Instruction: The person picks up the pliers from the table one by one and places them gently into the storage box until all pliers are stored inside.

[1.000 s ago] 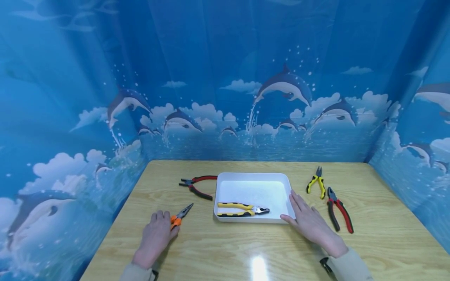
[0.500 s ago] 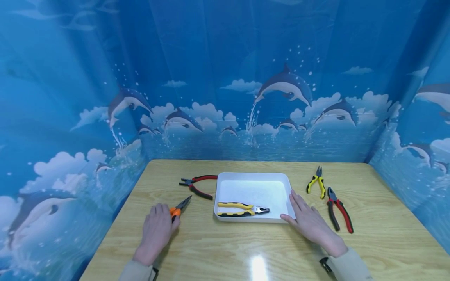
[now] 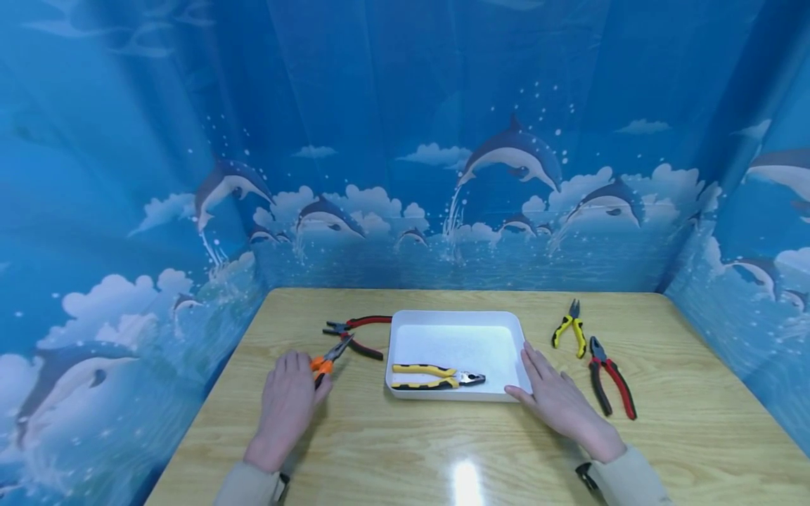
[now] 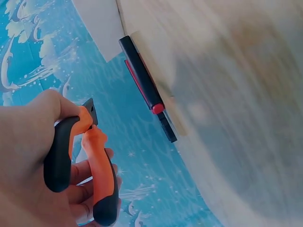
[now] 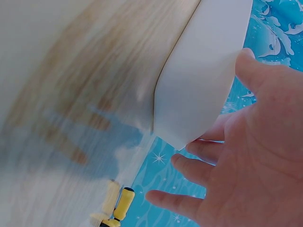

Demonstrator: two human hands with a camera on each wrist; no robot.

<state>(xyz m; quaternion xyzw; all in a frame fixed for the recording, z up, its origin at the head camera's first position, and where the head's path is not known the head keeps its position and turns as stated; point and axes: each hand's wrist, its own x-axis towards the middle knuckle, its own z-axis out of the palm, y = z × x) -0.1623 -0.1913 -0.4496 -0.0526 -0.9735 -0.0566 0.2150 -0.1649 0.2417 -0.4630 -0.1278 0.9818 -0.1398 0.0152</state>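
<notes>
Nearest, at seven o'clock on the table [image 3: 405, 450], the left hand [image 3: 287, 407] grips the orange pliers [image 3: 329, 357], apparently lifted; the right hand [image 3: 560, 404], fingers straight, steadies the white tray [image 3: 455, 320]. Next, probably: carry them toward two o'clock into it, beside the yellow pliers [image 3: 436, 377].

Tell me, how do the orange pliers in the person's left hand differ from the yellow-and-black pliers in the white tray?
The orange pliers are gripped by the left hand over the table; the yellow-and-black pliers lie untouched in the white tray. The orange pliers have a long, thin nose; the yellow-and-black pair has a short, blunt silver head. The orange pliers look smaller and point away from the person; the yellow-and-black pair points right. Both have black-trimmed handles.
</notes>
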